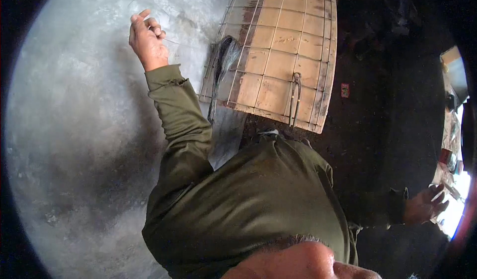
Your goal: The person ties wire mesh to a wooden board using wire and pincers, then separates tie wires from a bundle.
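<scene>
My left hand (149, 41) is raised at the upper left over the grey floor, its fingers curled. A very thin wire seems to run through them, with a faint strand trailing to the right. A bundle of cut tie wires (226, 55) hangs over the left edge of a wire mesh (271, 48), which lies on a wooden board (278, 73). Pincers (296, 98) with two long handles rest on the mesh. Far to the right, my right hand (425, 204) is stretched out in shadow beside the bright edge, fingers bent around something too dark to make out.
Smooth grey concrete floor (74, 130) spreads over the left side. Dark ground (377, 140) lies right of the board, with a small red packet (345, 90) on it. Along the far right runs a pale ledge (449, 125) with several items, beside a bright opening.
</scene>
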Motion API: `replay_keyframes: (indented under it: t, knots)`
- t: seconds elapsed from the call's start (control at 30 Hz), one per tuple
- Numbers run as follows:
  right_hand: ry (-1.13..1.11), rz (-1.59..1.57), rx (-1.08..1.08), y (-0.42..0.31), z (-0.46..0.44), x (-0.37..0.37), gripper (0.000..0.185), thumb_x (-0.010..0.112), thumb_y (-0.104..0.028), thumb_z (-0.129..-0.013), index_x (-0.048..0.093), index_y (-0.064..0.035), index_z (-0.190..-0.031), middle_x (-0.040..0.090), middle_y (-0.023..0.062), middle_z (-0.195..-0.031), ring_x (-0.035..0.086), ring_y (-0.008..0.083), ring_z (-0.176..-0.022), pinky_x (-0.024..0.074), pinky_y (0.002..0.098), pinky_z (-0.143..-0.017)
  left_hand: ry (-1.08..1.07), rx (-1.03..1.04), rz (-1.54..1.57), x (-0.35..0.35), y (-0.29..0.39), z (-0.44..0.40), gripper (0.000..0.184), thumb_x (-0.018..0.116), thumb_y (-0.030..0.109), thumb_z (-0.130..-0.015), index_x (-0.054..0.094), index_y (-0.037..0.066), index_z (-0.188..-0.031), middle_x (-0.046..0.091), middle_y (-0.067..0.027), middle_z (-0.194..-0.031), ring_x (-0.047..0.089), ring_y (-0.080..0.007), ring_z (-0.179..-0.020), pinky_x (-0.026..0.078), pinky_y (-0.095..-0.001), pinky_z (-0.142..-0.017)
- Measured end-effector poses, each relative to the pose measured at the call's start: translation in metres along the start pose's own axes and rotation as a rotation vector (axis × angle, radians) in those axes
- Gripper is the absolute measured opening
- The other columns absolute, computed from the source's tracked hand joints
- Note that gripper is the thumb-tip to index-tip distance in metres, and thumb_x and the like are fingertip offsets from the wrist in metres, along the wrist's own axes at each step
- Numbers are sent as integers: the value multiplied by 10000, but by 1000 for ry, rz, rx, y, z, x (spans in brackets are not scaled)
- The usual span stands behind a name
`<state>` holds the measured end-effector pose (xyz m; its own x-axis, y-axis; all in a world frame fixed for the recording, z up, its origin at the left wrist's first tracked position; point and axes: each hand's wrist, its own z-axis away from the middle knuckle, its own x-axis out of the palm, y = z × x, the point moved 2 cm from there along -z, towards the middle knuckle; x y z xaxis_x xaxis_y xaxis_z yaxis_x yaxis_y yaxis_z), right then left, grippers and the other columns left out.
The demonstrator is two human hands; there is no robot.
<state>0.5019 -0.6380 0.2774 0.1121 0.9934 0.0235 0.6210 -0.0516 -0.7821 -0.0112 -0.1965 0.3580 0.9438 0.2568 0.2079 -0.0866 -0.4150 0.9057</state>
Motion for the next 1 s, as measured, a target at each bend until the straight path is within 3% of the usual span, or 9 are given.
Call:
replay_keyframes:
  t: [0.4,0.53,0.63,0.7,0.73,0.8,0.83,0.93,1.0]
  knots:
    - [16,-43,68,10,-11,-30,362,537,-181,-927,521,69,-1187,542,215,-1197,619,287,-986,567,366,-776,-770,-593,-548,-7,-190,-49,350,487,381,-948,646,70,-965,460,49,-610,319,-27,-449,229,-210,-375]
    - [6,-77,84,4,-3,-29,342,543,-154,-924,528,76,-1176,526,219,-1221,615,290,-999,572,367,-773,-680,-561,-697,-6,-277,-48,386,527,436,-911,667,78,-878,439,41,-559,359,-62,-435,246,-233,-359]
    - [-57,-142,85,4,3,-17,328,548,-134,-921,534,81,-1168,514,222,-1238,613,293,-1008,576,367,-770,-592,-259,-825,-9,-354,-55,383,529,361,-896,674,7,-868,644,-126,-707,599,-229,-627,479,-362,-577]
    - [-156,172,-39,-10,9,-8,340,545,-126,-918,519,91,-1179,508,226,-1229,608,305,-1009,565,384,-779,-532,-36,-1247,8,-346,-40,355,517,327,-880,665,11,-944,660,-208,-951,627,-344,-868,480,-431,-769]
    - [-187,452,-157,-27,13,-1,358,540,-124,-915,501,99,-1193,506,230,-1214,604,316,-1008,553,402,-789,-469,8,-1257,5,-364,-40,351,517,338,-872,661,30,-957,646,-211,-991,609,-364,-920,474,-447,-787]
    - [-214,178,-45,-49,24,12,388,529,-109,-909,465,97,-1231,527,221,-1141,605,325,-970,526,418,-809,-427,109,-1250,-5,-400,-46,359,532,369,-855,650,49,-969,632,-205,-1019,590,-379,-980,467,-459,-819]
    - [-103,-486,252,-63,31,25,399,523,-94,-906,449,91,-1252,540,214,-1095,605,330,-950,516,420,-812,-458,155,-1223,-8,-409,-47,373,548,389,-847,642,49,-968,632,-197,-1007,589,-373,-988,467,-455,-834]
    - [-34,-120,285,-84,37,45,349,546,-123,-912,517,54,-1211,579,172,-1034,635,280,-874,515,345,-744,-347,-42,-1439,5,-365,-35,564,629,409,-825,504,5,-1198,537,-221,-1216,546,-374,-1092,451,-450,-914]
    - [2,-256,272,-79,40,45,329,558,-140,-914,547,39,-1190,599,152,-996,650,262,-854,510,315,-705,-258,95,-1536,-5,-377,-42,731,616,469,-822,395,-31,-1307,426,-212,-1348,407,-366,-1258,371,-477,-1008]
